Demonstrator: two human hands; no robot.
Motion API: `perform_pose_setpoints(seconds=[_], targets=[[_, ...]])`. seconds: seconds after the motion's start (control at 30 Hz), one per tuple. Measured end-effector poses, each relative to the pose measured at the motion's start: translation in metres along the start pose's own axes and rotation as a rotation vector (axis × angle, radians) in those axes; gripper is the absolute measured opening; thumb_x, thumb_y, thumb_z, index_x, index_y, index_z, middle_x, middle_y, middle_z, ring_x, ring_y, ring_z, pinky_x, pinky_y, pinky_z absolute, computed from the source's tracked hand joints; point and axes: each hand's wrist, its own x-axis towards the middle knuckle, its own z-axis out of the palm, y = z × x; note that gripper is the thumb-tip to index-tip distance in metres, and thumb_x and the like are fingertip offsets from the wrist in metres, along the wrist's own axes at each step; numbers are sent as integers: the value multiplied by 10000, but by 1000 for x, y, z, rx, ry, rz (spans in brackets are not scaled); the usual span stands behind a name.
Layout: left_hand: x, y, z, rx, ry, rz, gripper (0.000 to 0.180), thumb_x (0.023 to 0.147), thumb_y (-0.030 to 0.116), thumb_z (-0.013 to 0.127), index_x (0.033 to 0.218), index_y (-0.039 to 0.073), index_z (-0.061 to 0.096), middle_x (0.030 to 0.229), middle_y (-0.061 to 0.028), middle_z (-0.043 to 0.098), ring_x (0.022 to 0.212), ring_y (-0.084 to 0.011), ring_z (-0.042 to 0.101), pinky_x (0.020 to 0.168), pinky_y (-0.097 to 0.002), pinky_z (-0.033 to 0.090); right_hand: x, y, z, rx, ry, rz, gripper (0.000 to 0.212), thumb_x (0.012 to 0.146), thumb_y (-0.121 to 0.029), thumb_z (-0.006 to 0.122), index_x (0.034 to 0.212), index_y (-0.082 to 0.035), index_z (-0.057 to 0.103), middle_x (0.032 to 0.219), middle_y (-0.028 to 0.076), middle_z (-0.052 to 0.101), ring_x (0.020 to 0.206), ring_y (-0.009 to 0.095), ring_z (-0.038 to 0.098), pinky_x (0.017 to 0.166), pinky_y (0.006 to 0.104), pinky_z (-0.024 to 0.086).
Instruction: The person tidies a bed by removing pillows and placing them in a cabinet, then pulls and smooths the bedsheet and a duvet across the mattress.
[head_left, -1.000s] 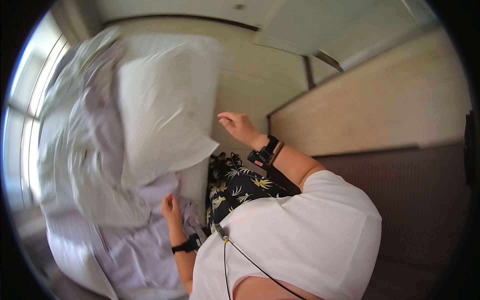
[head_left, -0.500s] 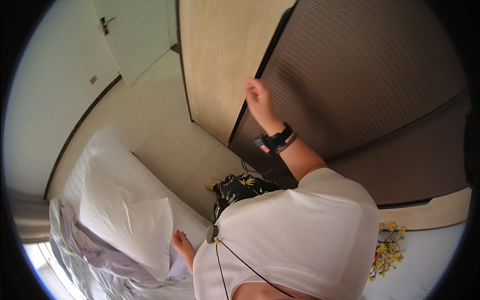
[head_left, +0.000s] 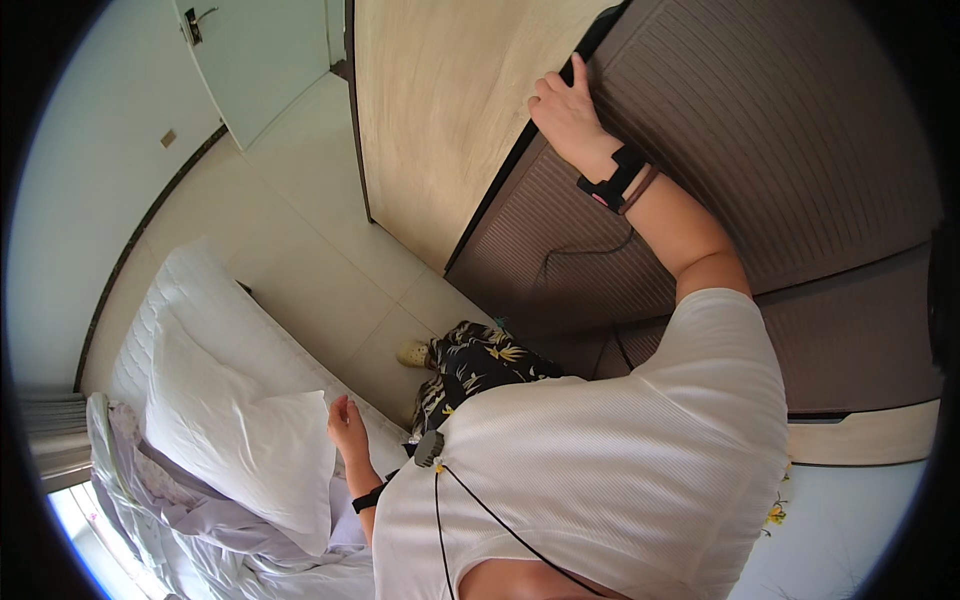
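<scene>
At the black edge strip point(head_left: 500, 180) of a brown ribbed wardrobe door point(head_left: 740, 150), my right hand point(head_left: 572, 112) has its fingers bent over the edge toward the pale wood panel point(head_left: 440, 110). Its thumb points up along the strip. A black strap device point(head_left: 615, 180) is on that wrist. My left hand point(head_left: 347, 432) hangs low beside the bed, loosely curled with nothing seen in it. It is nearest the corner of a white pillow point(head_left: 235, 425). A black band circles the left wrist.
On the left is a bed with a white mattress point(head_left: 190, 270) and rumpled lilac bedding point(head_left: 215, 525). A white door point(head_left: 260, 60) stands at the far left, past the tiled floor point(head_left: 300, 240). A dark cable point(head_left: 590, 250) shows against the ribbed door. Yellow flowers point(head_left: 776, 513) are at lower right.
My right hand has moved up and right and now grips the black door edge. My left hand has risen slightly and shifted left. The ribbed door's face appears shifted relative to me.
</scene>
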Motion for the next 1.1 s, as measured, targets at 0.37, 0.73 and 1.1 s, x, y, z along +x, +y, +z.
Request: perform_pose_setpoints(seconds=[0.37, 0.73, 1.1], targets=[[80, 108, 36, 20, -263, 389, 257, 719, 109, 569, 956, 13, 542, 814, -126, 588, 757, -260, 570, 686, -330, 448, 14, -85, -70, 148, 182, -131, 19, 612, -93, 564, 622, -93, 581, 679, 6, 442, 862, 165, 423, 871, 625, 197], [177, 162, 104, 58, 146, 768, 255, 779, 105, 503, 1028, 51, 478, 984, -117, 520, 920, -234, 490, 794, -322, 403, 80, -194, -138, 4, 587, -183, 147, 644, -153, 554, 768, -76, 567, 746, -35, 557, 922, 189, 451, 1039, 433, 36], [249, 217, -7, -194, 224, 590, 386, 813, 115, 520, 1126, -19, 340, 1046, -147, 489, 945, -198, 478, 813, -293, 379, 16, -257, -92, 1277, 441, -717, 104, 701, -182, 546, 790, -129, 545, 750, -11, 513, 741, 129, 532, 899, 414, 317]])
